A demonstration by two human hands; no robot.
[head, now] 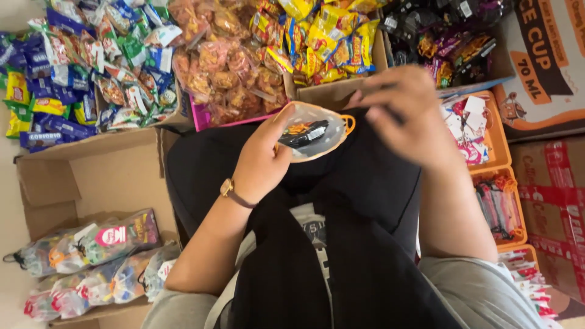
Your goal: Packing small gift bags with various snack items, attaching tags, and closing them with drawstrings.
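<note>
Over your lap, your left hand [263, 159] clamps a clear pouch [317, 131] of small goods, tilted up so its mouth faces you; your right hand [407, 116] hovers at its rim, fingers loosely curled, blurred, perhaps pinching something, with snack boxes [91, 152] within reach

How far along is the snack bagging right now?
Done: filled clear bags lie in the cardboard box at lower left. In hand: the left hand holds a small clear pouch with a dark packet inside; the right hand works at its top. Left: loose snack packets fill the boxes ahead.
</note>
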